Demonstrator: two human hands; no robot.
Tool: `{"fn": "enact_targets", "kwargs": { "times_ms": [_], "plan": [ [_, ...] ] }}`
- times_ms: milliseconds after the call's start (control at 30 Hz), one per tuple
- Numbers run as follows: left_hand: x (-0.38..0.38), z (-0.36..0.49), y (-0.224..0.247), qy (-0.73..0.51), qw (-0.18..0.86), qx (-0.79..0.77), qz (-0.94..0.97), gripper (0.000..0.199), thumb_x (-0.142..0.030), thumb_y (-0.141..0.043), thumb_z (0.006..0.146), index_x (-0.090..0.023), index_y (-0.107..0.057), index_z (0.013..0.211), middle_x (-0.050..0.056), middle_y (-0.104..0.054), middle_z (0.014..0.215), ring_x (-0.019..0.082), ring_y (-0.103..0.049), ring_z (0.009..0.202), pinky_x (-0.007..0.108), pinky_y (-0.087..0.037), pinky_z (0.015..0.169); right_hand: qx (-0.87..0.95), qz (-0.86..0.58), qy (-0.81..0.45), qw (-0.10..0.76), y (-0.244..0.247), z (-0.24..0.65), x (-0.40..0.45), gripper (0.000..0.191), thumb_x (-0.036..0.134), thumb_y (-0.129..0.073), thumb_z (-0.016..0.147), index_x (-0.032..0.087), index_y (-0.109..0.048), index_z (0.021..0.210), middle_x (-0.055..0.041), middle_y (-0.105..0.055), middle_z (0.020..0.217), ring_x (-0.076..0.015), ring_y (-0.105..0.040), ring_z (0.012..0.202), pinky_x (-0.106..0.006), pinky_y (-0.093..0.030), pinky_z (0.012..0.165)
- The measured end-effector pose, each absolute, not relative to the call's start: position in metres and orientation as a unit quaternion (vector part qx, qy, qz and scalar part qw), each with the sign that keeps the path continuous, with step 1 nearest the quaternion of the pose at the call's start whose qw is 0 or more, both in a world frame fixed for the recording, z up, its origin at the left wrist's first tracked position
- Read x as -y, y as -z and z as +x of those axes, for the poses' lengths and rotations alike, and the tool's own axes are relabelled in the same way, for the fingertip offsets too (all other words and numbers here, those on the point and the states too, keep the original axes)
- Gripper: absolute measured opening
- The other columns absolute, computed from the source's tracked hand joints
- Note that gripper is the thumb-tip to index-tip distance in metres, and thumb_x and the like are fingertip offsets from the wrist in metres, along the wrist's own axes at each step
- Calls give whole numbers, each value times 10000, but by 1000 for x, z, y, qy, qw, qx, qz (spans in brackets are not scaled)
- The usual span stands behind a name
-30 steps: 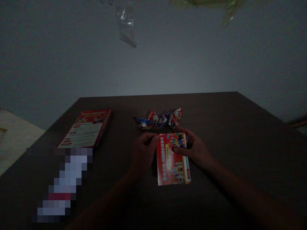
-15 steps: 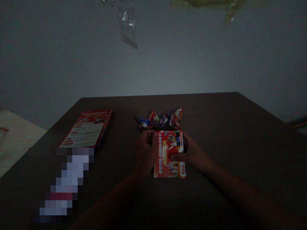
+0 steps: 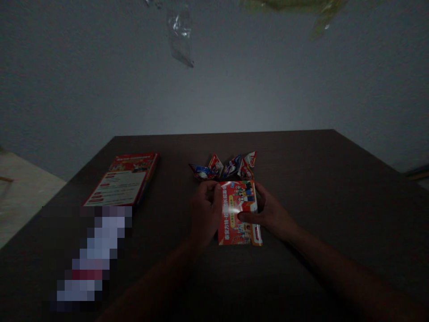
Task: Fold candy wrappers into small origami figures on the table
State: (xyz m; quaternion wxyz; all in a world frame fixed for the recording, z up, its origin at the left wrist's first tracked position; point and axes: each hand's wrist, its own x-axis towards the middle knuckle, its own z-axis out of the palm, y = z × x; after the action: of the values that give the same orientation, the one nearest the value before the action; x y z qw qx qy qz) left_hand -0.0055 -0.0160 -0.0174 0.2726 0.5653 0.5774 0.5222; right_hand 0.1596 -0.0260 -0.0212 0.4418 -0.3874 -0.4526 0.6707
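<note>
A red printed leaflet (image 3: 238, 214) lies on the dark table (image 3: 335, 197) in front of me, its far end bent up and curling toward me. My left hand (image 3: 205, 212) pinches its upper left edge with thumb and fingers. My right hand (image 3: 268, 212) grips its right edge, the thumb pressing across the middle of the sheet. Just beyond the leaflet sits a small cluster of folded paper shapes (image 3: 225, 166) in red, blue and white, apart from both hands.
A stack of red-and-white leaflets (image 3: 122, 180) lies at the left of the table. A blurred-out patch (image 3: 90, 257) covers something near the front left. Clear plastic (image 3: 181, 33) hangs on the grey wall behind. The room is dim.
The leaflet's far end has been lifted and folded toward me, so the sheet looks shorter. Both hands moved slightly farther away with it and stayed on its edges.
</note>
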Motion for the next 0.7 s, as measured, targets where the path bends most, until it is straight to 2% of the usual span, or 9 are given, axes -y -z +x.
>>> {"fn": "enact_targets", "kwargs": {
  "times_ms": [300,700],
  "plan": [
    [16,-7,18,-523,276,-579,562,193,-358,-513,855,-180,-584,874,11,-647,772,139,-627,667,231,-474,586,462,-390,-667,436,23,160,25,717,131,-801,556,246,-430,1159,-44,-653,1024,-236,-662,865,-421,-550,777],
    [15,-7,18,-527,284,-575,558,203,-366,-514,850,-178,-589,866,5,-641,733,135,-612,641,218,-465,557,469,-402,-658,430,21,159,26,732,140,-803,546,254,-432,1167,-57,-654,1049,-258,-655,891,-430,-547,774]
  ]
}}
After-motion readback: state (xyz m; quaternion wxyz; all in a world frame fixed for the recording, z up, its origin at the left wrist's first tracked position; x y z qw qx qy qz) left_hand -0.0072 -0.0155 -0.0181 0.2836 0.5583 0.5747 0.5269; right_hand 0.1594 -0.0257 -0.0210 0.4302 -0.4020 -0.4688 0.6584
